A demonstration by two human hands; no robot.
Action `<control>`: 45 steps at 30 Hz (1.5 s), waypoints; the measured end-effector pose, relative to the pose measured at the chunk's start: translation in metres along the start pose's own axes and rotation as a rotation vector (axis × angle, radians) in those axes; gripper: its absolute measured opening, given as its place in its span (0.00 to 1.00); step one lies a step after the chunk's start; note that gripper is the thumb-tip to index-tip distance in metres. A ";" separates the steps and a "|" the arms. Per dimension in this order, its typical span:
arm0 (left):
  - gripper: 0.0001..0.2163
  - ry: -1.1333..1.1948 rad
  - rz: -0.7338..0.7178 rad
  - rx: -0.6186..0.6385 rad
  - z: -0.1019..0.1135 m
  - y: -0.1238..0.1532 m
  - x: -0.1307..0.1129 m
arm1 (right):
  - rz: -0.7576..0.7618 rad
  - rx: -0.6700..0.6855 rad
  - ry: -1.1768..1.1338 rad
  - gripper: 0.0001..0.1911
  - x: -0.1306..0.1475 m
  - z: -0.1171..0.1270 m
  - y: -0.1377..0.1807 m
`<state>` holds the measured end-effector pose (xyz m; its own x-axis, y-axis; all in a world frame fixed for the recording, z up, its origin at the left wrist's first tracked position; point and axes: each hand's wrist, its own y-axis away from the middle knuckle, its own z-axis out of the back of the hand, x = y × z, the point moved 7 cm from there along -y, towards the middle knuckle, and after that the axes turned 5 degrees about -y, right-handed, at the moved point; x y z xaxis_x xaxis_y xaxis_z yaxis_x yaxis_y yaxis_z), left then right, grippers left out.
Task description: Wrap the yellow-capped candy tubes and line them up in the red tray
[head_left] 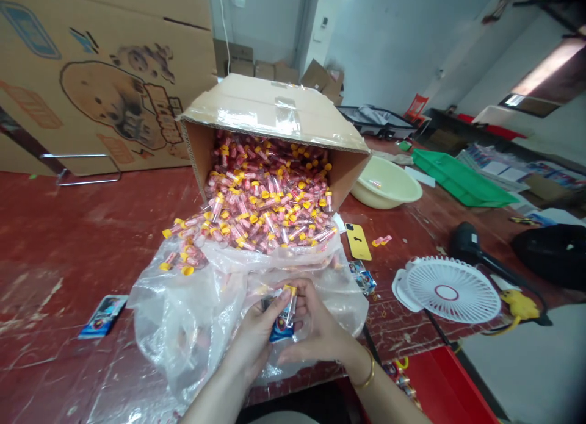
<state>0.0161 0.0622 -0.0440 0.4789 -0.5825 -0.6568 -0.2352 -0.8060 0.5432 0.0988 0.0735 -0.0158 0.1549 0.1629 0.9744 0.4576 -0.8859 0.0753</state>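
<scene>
My left hand (257,331) grasping glossy blue printed packet (281,332); my right hand (323,327) (gold bangle (372,375) at wrist) curled around clear yellow-capped tube (291,309), both above crumpled translucent plastic bag (176,326).

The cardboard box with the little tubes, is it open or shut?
Open: the cardboard box shows its inside, and yellow-capped tubes spill out onto the plastic sheet.

"Anything covered?"
"The left hand (255,335) hides part of the blue packet (281,334). Its print is too small to read."
"And cut off?"
"The big carton (195,58), at left and top; the red bin (451,384), along the bottom."
</scene>
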 end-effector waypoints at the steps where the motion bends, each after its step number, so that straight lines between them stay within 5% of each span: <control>1: 0.13 0.002 0.010 0.007 -0.001 -0.001 0.000 | 0.009 -0.008 0.032 0.43 -0.001 -0.002 0.004; 6: 0.12 -0.067 -0.029 0.106 -0.006 0.002 -0.005 | 0.095 -0.139 0.148 0.34 0.004 0.002 0.008; 12: 0.10 -0.139 -0.073 0.130 -0.004 0.007 -0.004 | 0.212 -0.140 0.141 0.33 0.016 0.000 0.008; 24: 0.10 -0.108 -0.106 0.062 -0.008 0.010 -0.003 | 0.270 -0.190 0.232 0.33 0.020 0.000 0.013; 29: 0.18 -0.101 -0.121 0.005 -0.005 0.011 -0.001 | 0.203 -0.175 -0.135 0.36 0.011 0.009 0.017; 33: 0.16 -0.149 -0.146 0.004 -0.007 0.009 0.007 | 0.124 -0.399 -0.506 0.22 -0.008 0.030 0.029; 39: 0.18 -0.266 -0.018 0.042 -0.031 0.012 0.036 | 0.196 -0.617 -0.563 0.22 -0.010 0.054 0.074; 42: 0.19 -0.307 0.193 0.148 -0.045 0.024 0.068 | 0.262 -0.931 -0.484 0.20 -0.016 0.114 0.143; 45: 0.20 -0.508 0.409 0.346 -0.044 0.041 0.106 | 0.059 -1.403 -0.245 0.20 -0.044 0.183 0.259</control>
<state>0.0944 -0.0281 -0.0684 -0.1354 -0.7526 -0.6444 -0.6046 -0.4525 0.6555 0.3701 -0.0835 -0.0782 0.3538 0.0526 0.9339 -0.7642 -0.5595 0.3210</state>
